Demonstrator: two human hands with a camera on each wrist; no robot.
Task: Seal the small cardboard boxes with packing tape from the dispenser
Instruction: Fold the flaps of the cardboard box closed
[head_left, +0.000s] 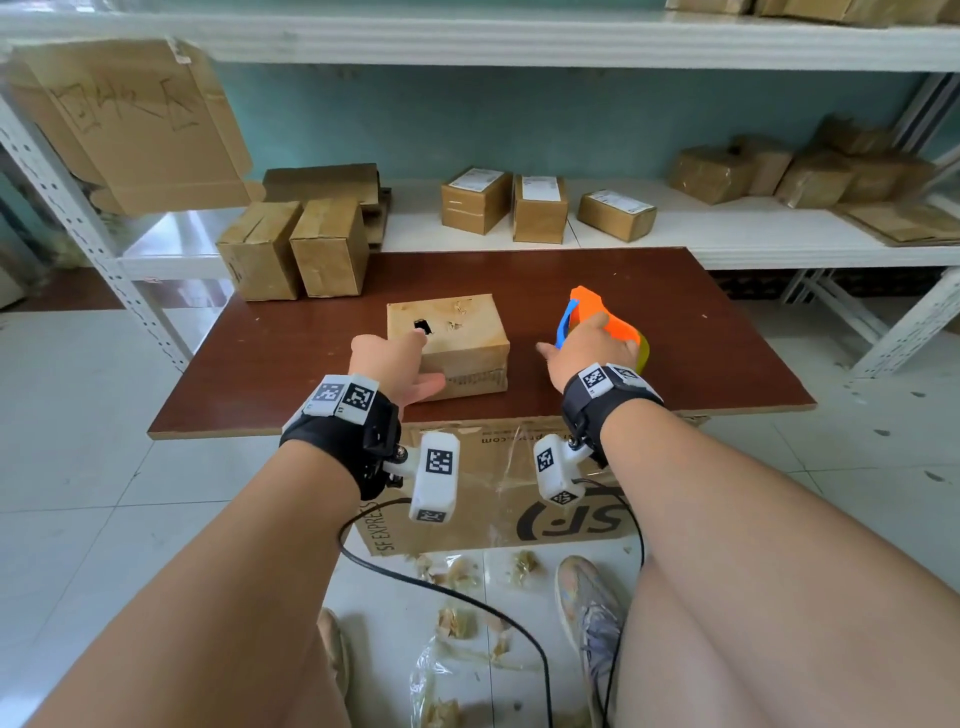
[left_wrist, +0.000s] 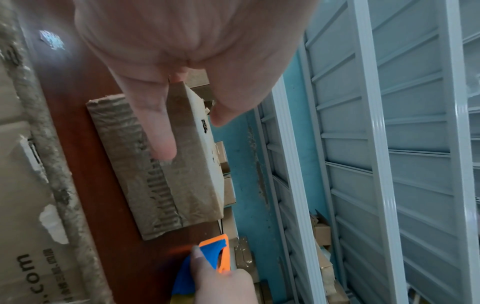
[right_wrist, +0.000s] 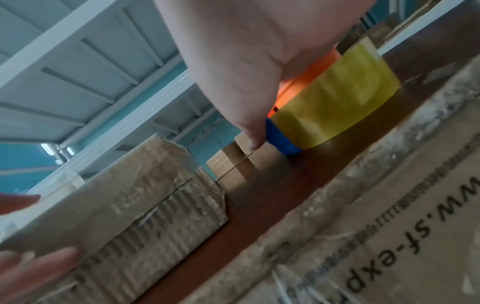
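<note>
Corrugated cardboard box (head_left: 449, 340) under left hand (head_left: 387, 361); right hand (head_left: 589, 348) gripping orange dispenser (head_left: 602, 319)

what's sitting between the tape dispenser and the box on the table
Nothing visible. The tape dispenser in the right hand is beside the box, with only bare table between them. The left hand holds the box's far side.

The scene is seen from head height, angled forward and down over the brown table (head_left: 649, 332), shelves behind. The left wrist view is taken from right under the palm, looking along the fingers at the cardboard box (left_wrist: 187, 181). Same deal for the right wrist view, close-up. That box and the tape dispenser (right_wrist: 335, 98) are shared by all three.
</note>
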